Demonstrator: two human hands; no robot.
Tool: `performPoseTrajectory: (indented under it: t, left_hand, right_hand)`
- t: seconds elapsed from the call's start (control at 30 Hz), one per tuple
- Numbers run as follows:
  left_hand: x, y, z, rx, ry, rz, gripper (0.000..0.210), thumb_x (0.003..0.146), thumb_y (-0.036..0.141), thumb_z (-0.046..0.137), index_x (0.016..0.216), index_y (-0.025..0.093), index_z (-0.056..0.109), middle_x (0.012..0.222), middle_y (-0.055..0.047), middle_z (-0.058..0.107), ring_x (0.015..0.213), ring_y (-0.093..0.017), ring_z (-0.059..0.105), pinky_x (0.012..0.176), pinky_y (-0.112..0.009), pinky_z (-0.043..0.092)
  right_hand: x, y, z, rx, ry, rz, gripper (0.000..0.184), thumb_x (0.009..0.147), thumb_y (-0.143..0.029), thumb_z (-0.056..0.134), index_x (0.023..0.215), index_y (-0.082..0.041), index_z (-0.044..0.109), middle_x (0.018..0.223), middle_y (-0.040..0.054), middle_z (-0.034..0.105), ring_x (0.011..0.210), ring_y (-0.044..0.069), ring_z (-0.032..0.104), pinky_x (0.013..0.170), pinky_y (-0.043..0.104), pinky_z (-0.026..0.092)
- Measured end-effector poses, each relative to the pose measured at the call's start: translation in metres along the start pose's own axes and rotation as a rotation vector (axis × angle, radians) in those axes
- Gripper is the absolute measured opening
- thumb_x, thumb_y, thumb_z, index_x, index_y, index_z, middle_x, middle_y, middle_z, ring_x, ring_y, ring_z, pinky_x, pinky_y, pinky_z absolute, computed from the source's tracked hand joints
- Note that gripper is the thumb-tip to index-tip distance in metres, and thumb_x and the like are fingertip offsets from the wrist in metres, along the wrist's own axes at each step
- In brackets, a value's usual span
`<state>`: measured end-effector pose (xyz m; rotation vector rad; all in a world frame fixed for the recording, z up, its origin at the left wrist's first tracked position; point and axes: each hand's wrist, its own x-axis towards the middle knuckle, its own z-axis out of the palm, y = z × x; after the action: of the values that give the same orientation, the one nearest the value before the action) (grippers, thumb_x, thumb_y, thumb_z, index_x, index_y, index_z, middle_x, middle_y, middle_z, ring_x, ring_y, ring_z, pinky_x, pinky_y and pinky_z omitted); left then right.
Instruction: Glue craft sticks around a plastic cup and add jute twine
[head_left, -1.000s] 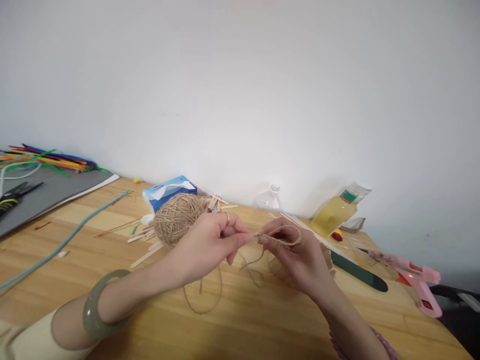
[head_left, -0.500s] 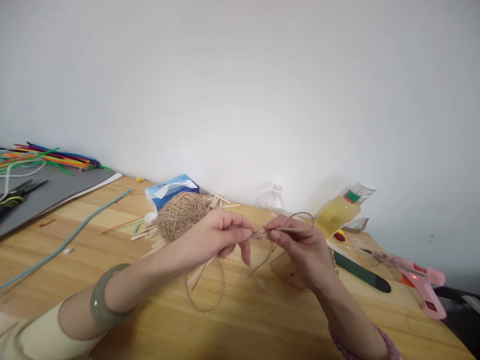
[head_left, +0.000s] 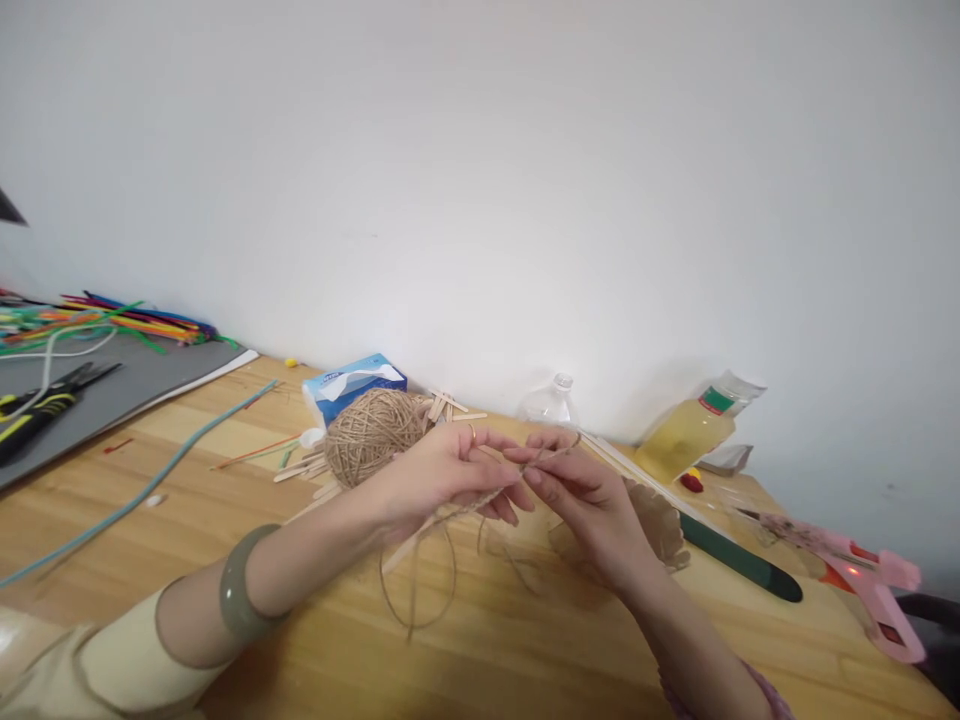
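Observation:
Brown jute twine [head_left: 480, 498] runs between my two hands above the table, its loose loops hanging below the left wrist. My left hand [head_left: 469, 470] is closed on the twine, with thumb and fingers meeting it near the other hand's fingertips. Opposite it, my right hand [head_left: 581, 490] pinches the same twine between thumb and forefinger. A big ball of twine [head_left: 375, 435] sits behind my left hand. Partly hidden behind my right hand is a light brown object with a scalloped edge [head_left: 660, 520]; its kind is unclear.
A pink glue gun [head_left: 862, 570] with a lit red light lies at the right, beside a dark green strip [head_left: 739, 558]. Behind stand a tissue pack [head_left: 356, 385], a clear bottle [head_left: 551, 400] and a tilted yellow bottle [head_left: 686, 437]. Pliers [head_left: 52, 405] and pipe cleaners [head_left: 157, 325] lie left.
My hands have come closer together, and the right hand's large twine loop has shrunk. The twine now stretches back along my left hand. The whole view has shifted slightly.

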<state>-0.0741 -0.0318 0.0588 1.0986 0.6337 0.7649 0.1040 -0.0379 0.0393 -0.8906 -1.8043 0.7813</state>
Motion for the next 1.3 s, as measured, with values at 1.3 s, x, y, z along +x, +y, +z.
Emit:
performPoseTrajectory:
  t: [1.3]
  left_hand:
    - [0.01,-0.015,-0.008,0.573,0.038,0.143,0.014,0.076,0.026,0.057,0.075,0.015,0.065,0.066,0.002,0.056,0.062,-0.01,0.048,0.06,-0.023,0.038]
  right_hand:
    - [-0.004,-0.01,-0.01,-0.684,-0.145,-0.149,0.007,0.081,-0.015,0.057,0.081,-0.019,0.063,0.067,0.0007,0.061,0.058,0.013,0.053,0.052,0.023,0.039]
